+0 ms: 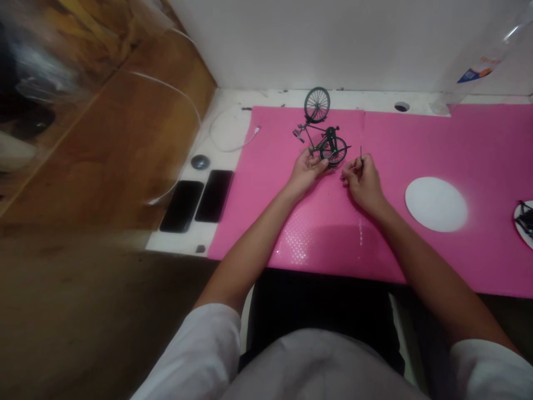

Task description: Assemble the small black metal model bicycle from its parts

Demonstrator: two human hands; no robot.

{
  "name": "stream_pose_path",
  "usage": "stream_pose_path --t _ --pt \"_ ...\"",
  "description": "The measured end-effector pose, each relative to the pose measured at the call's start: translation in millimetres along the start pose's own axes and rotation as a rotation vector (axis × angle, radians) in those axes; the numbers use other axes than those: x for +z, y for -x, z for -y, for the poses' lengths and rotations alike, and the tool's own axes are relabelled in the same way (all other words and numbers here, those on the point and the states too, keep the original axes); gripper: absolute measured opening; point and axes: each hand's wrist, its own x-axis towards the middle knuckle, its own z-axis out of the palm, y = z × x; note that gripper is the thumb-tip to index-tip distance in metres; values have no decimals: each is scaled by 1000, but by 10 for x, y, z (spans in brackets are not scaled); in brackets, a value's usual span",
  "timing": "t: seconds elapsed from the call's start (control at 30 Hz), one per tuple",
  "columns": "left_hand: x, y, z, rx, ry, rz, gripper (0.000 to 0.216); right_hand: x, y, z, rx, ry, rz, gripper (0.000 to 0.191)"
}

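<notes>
A dark miniature bicycle (331,141) is held just over the pink mat, its front wheel pointing toward the wall and its rear wheel toward me. My left hand (308,172) grips it near the rear wheel, thumb and fingers closed on the frame's rear end. Just right of that wheel, my right hand (363,179) is pinched around a thin dark stick-like piece (361,153) that points up. A small dark bit shows at the right fingertips, too small to name. The two hands are close together but apart.
The pink mat (387,244) covers most of the white table. A white round plate (436,204) lies to the right, with another plate of black parts (525,218) at the edge. Two phones (182,205) and a white cable (233,150) lie left. A clear bottle (478,72) stands back right.
</notes>
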Motion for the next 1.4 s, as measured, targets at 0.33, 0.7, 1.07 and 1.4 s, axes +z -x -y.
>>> stream_pose_path --t 0.33,0.7,1.07,1.4 --pt "6 12 4 34 23 16 68 -3 -42 -204 4 -5 -7 36" --pt "35 25 -34 8 -14 -19 66 -16 -39 -237 -12 25 18 27" --pt "19 14 -5 24 -30 -10 68 -19 -45 -256 -9 53 6 29" --pt "-106 -90 91 114 -24 91 77 -13 -43 -218 3 49 8 33"
